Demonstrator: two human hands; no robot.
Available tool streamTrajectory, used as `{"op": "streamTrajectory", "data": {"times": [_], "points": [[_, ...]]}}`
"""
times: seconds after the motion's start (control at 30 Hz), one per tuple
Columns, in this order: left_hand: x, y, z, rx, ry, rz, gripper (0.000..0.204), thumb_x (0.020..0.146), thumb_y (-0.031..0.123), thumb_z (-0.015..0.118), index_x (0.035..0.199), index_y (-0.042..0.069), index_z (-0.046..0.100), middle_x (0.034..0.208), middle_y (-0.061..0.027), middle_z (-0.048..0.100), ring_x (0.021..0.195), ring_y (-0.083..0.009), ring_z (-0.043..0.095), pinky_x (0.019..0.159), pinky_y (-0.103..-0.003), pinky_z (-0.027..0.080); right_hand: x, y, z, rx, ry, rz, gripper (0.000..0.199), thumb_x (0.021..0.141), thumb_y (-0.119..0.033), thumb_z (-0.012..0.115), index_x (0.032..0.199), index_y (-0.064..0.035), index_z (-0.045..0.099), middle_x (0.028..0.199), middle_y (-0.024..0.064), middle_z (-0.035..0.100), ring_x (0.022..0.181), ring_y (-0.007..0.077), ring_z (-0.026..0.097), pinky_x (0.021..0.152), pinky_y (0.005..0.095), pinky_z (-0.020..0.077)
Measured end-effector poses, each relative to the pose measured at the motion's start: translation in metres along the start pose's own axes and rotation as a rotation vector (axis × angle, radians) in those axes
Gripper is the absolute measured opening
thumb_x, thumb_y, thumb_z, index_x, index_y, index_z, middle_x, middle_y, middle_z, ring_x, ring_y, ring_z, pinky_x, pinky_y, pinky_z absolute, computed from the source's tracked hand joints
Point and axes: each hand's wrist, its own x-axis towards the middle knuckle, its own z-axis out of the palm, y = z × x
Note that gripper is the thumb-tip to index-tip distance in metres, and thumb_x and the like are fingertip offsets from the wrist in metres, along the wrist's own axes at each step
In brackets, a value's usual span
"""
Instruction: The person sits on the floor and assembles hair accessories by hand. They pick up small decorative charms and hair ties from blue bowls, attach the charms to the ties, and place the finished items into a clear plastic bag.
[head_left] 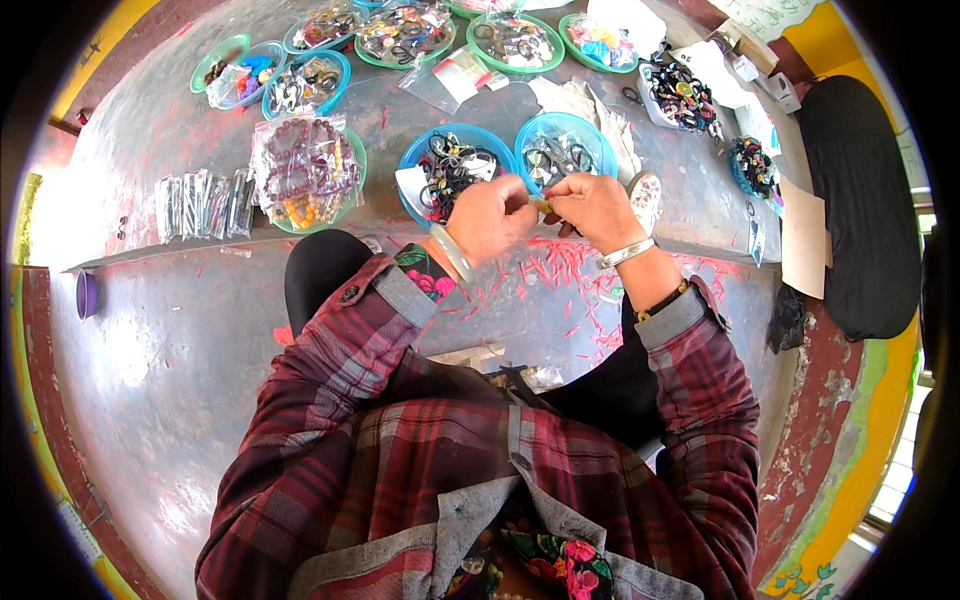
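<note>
A small yellowish piece (543, 206) is at the near rim of the light-blue bowl (609, 150), between the two hands; its long axis is too small to make out. It lies just left of the right hand (597, 212), whose thumb and fingers form a grip pinching it, and right of the left hand (487, 220), whose fingertips meet its other side, though I cannot tell whether they clamp it. The light-blue bowl holds dark and pale items, partly in clear plastic. Just left of it, a deeper blue bowl (462, 130) holds tangled dark bands; farther left, a green bowl (361, 172) carries bagged purplish and orange beads. Beyond it to the right, a white tray (654, 112) is heaped with dark, colour-flecked pieces.
</note>
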Motion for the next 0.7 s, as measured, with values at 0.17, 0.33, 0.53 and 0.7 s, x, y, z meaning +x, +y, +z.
{"op": "streamTrajectory", "data": {"times": [0.17, 0.33, 0.53, 0.7], "points": [[0.011, 0.004, 0.001, 0.198, 0.323, 0.430, 0.018, 0.077, 0.016, 0.066, 0.086, 0.002, 0.058, 0.075, -0.0090, 0.060, 0.071, -0.0158, 0.059, 0.063, -0.029, 0.046, -0.003, -0.005, 0.000, -0.052, 0.023, -0.033, 0.013, 0.075, -0.011, 0.059, 0.078, 0.0000, 0.065, 0.063, 0.0081, 0.064, 0.050, 0.0126, 0.060, 0.047, 0.0247, 0.0474], [0.005, -0.008, 0.002, -0.060, -0.148, 0.075, 0.025, 0.079, 0.017, 0.064, 0.098, 0.000, 0.060, 0.084, -0.0110, 0.063, 0.076, -0.0153, 0.060, 0.068, -0.028, 0.046, -0.008, -0.008, 0.001, 0.000, -0.014, -0.017, 0.015, 0.074, -0.013, 0.060, 0.070, 0.0004, 0.064, 0.060, 0.0063, 0.063, 0.050, 0.0117, 0.060, 0.047, 0.0246, 0.0464], [0.004, 0.004, -0.002, -0.060, -0.161, -0.095, 0.022, 0.078, 0.015, 0.065, 0.094, 0.000, 0.065, 0.080, -0.0115, 0.066, 0.071, -0.0117, 0.059, 0.066, -0.027, 0.047, -0.010, -0.008, -0.004, -0.550, 0.123, -0.362, 0.018, 0.072, -0.021, 0.057, 0.065, -0.0075, 0.066, 0.061, 0.0100, 0.062, 0.055, 0.0245, 0.060, 0.054, 0.0313, 0.0472], [0.004, 0.001, -0.001, -0.100, -0.186, -0.140, 0.023, 0.077, 0.015, 0.066, 0.094, 0.000, 0.066, 0.079, -0.0098, 0.066, 0.069, -0.0109, 0.059, 0.065, -0.025, 0.047, -0.007, -0.001, 0.000, -0.553, 0.153, -0.398, 0.017, 0.072, -0.021, 0.056, 0.067, -0.0098, 0.066, 0.061, 0.0116, 0.060, 0.060, 0.0302, 0.059, 0.057, 0.0375, 0.0464]]}}
